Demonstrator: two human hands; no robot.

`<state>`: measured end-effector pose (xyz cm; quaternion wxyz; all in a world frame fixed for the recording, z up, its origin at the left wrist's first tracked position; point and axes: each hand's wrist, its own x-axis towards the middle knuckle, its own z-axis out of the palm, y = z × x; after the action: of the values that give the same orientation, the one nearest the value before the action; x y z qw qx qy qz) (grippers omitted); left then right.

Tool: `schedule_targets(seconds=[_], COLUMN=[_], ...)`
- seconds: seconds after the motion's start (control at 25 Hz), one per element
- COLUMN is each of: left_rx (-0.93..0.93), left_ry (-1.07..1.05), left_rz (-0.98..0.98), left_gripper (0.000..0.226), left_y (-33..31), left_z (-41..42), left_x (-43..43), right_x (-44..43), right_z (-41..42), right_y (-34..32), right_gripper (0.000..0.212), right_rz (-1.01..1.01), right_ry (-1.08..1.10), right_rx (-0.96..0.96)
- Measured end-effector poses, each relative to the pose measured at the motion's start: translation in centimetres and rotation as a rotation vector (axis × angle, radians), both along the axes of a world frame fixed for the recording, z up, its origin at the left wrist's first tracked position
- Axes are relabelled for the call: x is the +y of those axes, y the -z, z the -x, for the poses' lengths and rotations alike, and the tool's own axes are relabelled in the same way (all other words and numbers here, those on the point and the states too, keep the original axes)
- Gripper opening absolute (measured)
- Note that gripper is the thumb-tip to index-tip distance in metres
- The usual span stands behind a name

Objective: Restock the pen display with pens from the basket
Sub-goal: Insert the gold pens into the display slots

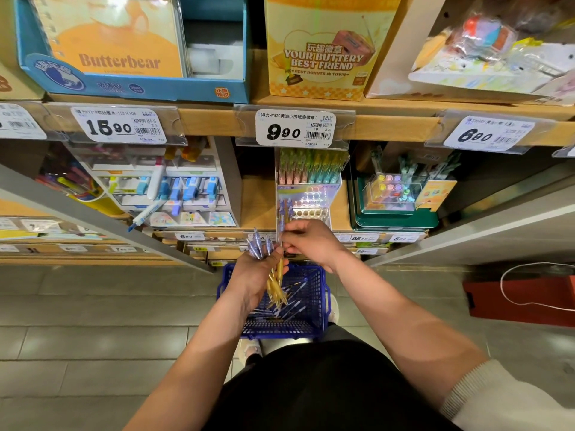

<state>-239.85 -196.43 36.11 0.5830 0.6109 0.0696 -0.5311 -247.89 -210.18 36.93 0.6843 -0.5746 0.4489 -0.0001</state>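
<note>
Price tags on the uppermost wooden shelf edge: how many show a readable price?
3: white 15.90 price tag left, 9.90 tag centre, 6.90 tag right. A cut-off tag at frame left is unreadable; others may be hidden.

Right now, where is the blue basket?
Head view, lower centre: the blue basket sits on the tiled floor, directly beneath the left hand holding pens.

Stretches the bare left forearm and right forearm forward, converging at the hands, a pale sleeve bunched above the right elbow. Grips a bundle of pens in the left hand, fingers curled round it. Pinches one pen upright with the right hand, knuckles up, just beside the left.
</note>
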Motion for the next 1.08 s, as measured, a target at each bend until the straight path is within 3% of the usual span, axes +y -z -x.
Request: schedule_targets(seconds=[0.2,0.36,0.52,0.68,0.92,1.08], left_rx=[0.069,0.089,0.09,0.084,0.083,0.082], left_ry=[-0.098,-0.157,-0.149,-0.159,-0.166,-0.173], left_rz=[0.0,0.007,0.001,0.001,-0.011,-0.011], left_gripper=[0.01,0.022,0.022,0.008,0.003,0.003], left_y=[-0.1,-0.2,-0.3,-0.4,-0.6,-0.8], left_z=[-0.3,-0.4,-0.5,-0.7,-0.8,-1.1], left_x=[0.3,0.6,0.8,1.2,1.7,1.9], right_x=[-2.2,-2.3,-1.2,-0.7,-0.4,0.1], right_z=[0.6,0.8,0.1,-0.7,-1.3,-1.6], right_y=[-0.2,0.2,1.3,2.0,3.1,3.9], right_gripper=[0.01,0.01,0.006,0.017,0.029,0.026], right_rz=[0.162,0.526,0.685,0.836,0.962,0.983], right_ry=[0.229,0.265,0.195,0.059,-0.143,-0.212], right_rx=[-0.119,-0.055,-0.066,-0.032,0.091,0.157])
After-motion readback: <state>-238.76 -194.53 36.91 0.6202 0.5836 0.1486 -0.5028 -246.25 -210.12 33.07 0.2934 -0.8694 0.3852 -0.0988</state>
